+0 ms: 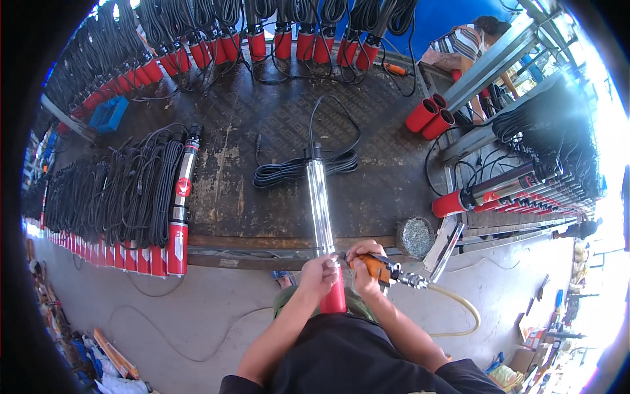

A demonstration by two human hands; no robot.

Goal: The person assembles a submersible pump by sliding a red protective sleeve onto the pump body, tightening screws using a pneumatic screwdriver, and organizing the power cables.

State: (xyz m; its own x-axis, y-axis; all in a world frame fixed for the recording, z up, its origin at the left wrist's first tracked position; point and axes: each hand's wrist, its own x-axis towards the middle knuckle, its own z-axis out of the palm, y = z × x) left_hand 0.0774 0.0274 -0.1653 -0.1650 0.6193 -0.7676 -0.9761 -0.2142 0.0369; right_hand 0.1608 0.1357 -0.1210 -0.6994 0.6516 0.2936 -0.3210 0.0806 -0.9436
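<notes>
A long submersible pump [319, 203], with a polished steel body and a red lower end, lies pointing toward me over the front edge of the workbench [230, 197]. My left hand [319, 276] is closed on it where steel meets red; whether the fingertips also pinch something small is hidden. In my right hand [365, 268] is an orange air screwdriver [376, 267], its tip end turned toward that same joint. A pale yellow hose [469, 305] curves away from the tool's rear. The pump's black cable [305, 171] rests coiled on the bench around its far end.
A round dish of small silvery pieces [415, 238] stands at the bench's front right. Finished-looking pumps with cables [177, 217] line the left; more pumps [505, 190] lie right. Red tubes [430, 117] and a blue crate [109, 115] are farther back. Another person [462, 49] bends at far right.
</notes>
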